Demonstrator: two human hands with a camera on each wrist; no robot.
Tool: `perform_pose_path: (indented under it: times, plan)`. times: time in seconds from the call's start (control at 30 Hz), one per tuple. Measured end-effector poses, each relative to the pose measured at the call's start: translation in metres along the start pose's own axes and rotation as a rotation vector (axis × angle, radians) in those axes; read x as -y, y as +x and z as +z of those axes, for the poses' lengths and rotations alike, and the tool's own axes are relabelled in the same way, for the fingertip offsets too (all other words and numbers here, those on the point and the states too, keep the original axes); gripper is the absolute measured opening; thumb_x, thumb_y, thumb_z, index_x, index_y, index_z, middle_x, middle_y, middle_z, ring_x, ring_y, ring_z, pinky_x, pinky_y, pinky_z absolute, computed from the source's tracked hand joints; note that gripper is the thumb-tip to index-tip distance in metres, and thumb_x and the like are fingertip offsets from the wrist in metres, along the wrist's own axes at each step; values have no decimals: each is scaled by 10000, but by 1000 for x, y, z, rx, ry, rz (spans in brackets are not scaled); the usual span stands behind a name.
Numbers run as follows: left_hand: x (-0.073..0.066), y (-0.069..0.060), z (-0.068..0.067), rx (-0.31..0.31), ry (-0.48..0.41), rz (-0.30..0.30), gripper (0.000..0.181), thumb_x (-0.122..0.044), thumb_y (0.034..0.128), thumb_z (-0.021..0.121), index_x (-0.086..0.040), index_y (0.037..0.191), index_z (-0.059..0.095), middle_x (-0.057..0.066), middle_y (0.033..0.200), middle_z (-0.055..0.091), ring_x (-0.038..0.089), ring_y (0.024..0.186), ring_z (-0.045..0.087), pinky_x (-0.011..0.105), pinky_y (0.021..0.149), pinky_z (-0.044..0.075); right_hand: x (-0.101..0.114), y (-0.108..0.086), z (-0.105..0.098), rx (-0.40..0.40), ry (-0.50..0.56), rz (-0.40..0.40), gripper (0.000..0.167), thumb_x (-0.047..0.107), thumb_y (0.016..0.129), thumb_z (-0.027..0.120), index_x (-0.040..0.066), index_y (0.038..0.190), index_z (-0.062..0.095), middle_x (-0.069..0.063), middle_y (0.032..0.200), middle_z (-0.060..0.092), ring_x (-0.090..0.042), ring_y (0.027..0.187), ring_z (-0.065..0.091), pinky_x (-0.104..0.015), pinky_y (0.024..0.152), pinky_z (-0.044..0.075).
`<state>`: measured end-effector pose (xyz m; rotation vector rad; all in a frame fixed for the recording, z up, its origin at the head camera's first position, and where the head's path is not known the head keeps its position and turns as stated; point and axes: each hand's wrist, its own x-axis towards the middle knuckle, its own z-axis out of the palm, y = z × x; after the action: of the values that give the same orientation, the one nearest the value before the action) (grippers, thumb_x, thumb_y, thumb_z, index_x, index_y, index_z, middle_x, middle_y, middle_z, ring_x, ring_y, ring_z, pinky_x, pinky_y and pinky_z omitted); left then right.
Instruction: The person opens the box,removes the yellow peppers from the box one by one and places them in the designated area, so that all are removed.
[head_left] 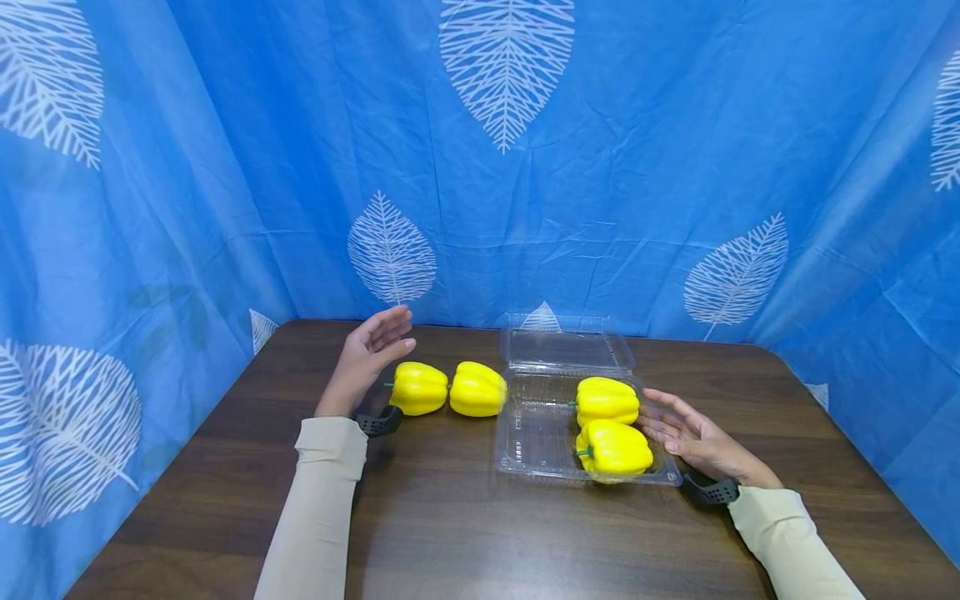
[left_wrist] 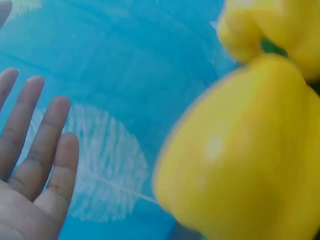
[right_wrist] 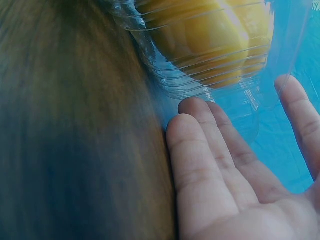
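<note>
Yellow peppers in two pairs

Left hand, fingers extended, stands just beside one pair on the table. Rightward, the second pair sits in a clear container, near the right hand, its fingers relaxed; contact unclear.

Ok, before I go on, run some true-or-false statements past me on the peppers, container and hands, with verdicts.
1. Two yellow peppers sit in the clear container. True.
2. The container's lid is closed. False: the lid is open, tipped back toward the curtain.
3. The left hand grips a pepper. False: the left hand holds nothing.
4. The right hand is beside the container's right side. True.
5. Three peppers are outside the container. False: two outer peppers are.
</note>
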<state>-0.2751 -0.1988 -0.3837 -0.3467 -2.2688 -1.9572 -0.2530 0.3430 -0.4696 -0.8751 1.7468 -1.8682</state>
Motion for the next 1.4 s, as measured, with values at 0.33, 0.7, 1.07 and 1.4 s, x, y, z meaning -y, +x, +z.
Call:
perform_pose_path:
  times: [0.33,0.7,1.07,1.4]
  plan:
    - [-32,-5,20,28,-38,64,582,-32,1049,676,-12,1596,479,198,1600,538,348,1474,529,258,1067,540,0,0,0,-4,-17,3,629,-33,1105,489,366,1585,412,192,1543,527,-14,1405,555,-220,1116,483]
    - [-48,-11,45,137,-50,149,560,-16,1039,669,30,1569,494,236,1582,546,369,1454,544,461,1219,437,0,0,-1,32,11,-13,642,-34,1108,473,367,1604,397,183,1564,517,-16,1426,535,-219,1132,468]
    - [-53,-14,68,208,-47,201,561,10,1017,692,31,1549,519,220,1557,578,367,1437,561,512,1208,448,1,0,0,28,13,-11,642,-36,1107,480,370,1598,405,189,1559,516,-12,1424,535,-218,1129,470]
    - [-50,-18,93,314,-36,222,567,-27,1008,707,16,1546,532,188,1537,603,356,1419,575,502,1206,452,0,0,0,34,15,-22,651,-42,1105,475,363,1609,397,188,1569,508,-14,1430,529,-215,1135,463]
